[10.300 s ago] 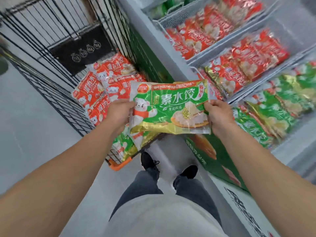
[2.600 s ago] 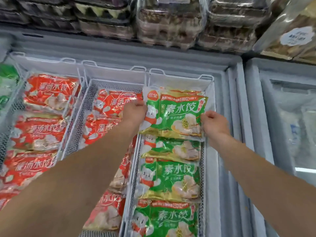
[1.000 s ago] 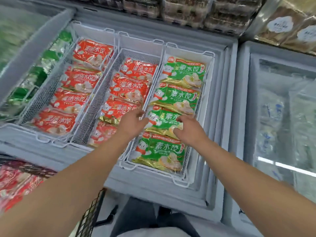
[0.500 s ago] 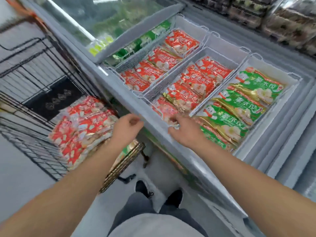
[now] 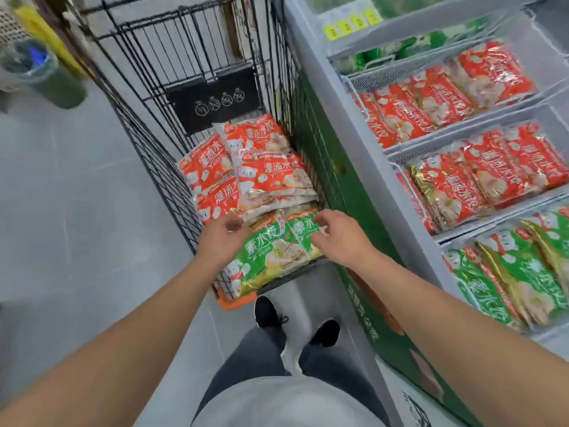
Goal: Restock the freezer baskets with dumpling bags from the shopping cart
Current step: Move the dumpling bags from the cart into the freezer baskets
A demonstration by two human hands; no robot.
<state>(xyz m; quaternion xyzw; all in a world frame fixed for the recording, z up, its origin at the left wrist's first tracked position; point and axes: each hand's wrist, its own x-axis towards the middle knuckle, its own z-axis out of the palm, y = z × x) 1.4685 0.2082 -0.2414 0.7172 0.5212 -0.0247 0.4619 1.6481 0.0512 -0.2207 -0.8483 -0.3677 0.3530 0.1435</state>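
Note:
A black wire shopping cart (image 5: 160, 97) stands left of the freezer and holds red dumpling bags (image 5: 264, 174) at the back. Green dumpling bags (image 5: 271, 254) lie at its near end. My left hand (image 5: 221, 238) hovers over the left side of the top green bag, fingers loosely curled and empty. My right hand (image 5: 335, 235) reaches over the bag's right side with fingers spread, touching or just above it. At the right, freezer baskets hold red bags (image 5: 431, 103) and, nearest me, green bags (image 5: 517, 272).
The freezer's grey rim (image 5: 348, 124) and green front panel run between cart and baskets. A dark green bin (image 5: 46, 78) stands on the grey floor at far left. My feet (image 5: 295, 322) stand just behind the cart's orange corner bumper.
The green bag I held was laid in the freezer basket. I have turned from the freezer to the cart, and both empty hands have moved down over the green bags in it.

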